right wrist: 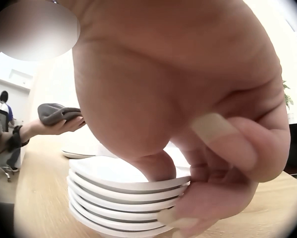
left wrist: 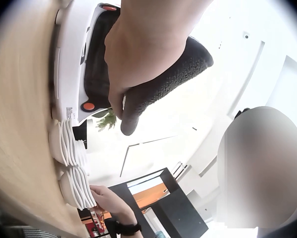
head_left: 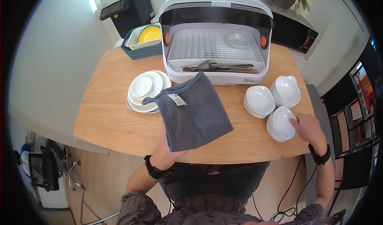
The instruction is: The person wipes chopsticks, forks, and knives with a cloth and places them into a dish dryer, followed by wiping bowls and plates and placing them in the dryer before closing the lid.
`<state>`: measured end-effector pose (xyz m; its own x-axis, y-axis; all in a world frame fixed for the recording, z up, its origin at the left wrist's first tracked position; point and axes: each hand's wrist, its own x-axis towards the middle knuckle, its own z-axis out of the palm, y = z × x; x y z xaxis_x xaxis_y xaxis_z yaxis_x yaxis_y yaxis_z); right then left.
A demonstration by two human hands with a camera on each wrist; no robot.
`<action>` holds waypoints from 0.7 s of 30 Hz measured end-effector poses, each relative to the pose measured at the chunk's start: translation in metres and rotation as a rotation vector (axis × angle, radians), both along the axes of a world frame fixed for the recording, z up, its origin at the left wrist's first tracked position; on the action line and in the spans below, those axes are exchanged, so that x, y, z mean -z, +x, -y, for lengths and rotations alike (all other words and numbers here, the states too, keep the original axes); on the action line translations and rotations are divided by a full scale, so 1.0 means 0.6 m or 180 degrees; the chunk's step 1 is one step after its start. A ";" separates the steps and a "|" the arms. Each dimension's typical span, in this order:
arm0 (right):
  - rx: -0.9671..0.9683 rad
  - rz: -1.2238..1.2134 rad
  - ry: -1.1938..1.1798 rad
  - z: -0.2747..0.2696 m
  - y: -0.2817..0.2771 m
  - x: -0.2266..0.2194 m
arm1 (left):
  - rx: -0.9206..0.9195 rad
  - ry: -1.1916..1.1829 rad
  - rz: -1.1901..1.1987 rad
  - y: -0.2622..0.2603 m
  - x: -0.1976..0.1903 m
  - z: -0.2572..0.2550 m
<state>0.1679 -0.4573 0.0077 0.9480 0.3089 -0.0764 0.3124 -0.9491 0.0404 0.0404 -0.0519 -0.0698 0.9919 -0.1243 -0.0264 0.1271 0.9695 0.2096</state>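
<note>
A folded grey cloth (head_left: 197, 111) with a white tag lies over my left hand (head_left: 169, 149), which carries it from below above the table's front. In the right wrist view, the fingers of that hand (right wrist: 59, 128) stretch out straight under the cloth (right wrist: 56, 113). At the right, my right hand (head_left: 309, 129) grips the near edge of a stack of white bowls (head_left: 281, 123). Its thumb presses inside the top bowl (right wrist: 111, 168), and the other fingers curl against the outer rims. Two more stacks of white bowls (head_left: 259, 100) (head_left: 286, 91) stand close behind.
A white countertop dish cabinet (head_left: 229, 78) stands raised-lidded at the back, holding one bowl (head_left: 238, 39) and cutlery (head_left: 219, 66). Stacked white plates (head_left: 141, 87) sit left of the cloth. Behind them is a blue bin (head_left: 145, 53) with a yellow bowl (head_left: 150, 33).
</note>
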 end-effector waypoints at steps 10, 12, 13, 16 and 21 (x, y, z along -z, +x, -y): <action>0.0223 0.1204 0.1110 -0.023 -0.050 -0.047 | -0.0569 0.1474 -0.0500 -0.055 0.013 0.036; 0.0474 0.1358 0.1560 -0.047 -0.088 -0.062 | -0.0425 0.1710 -0.0763 -0.058 -0.029 0.060; 0.0668 0.1386 0.1817 -0.063 -0.107 -0.069 | -0.0327 0.1696 -0.0798 -0.054 -0.032 0.070; 0.1075 0.1424 0.2888 -0.132 -0.152 -0.056 | 0.0028 0.1432 -0.0711 -0.039 -0.025 0.095; 0.0158 0.1404 0.3008 -0.262 -0.180 -0.005 | 0.0046 0.1338 -0.0629 -0.032 -0.067 0.162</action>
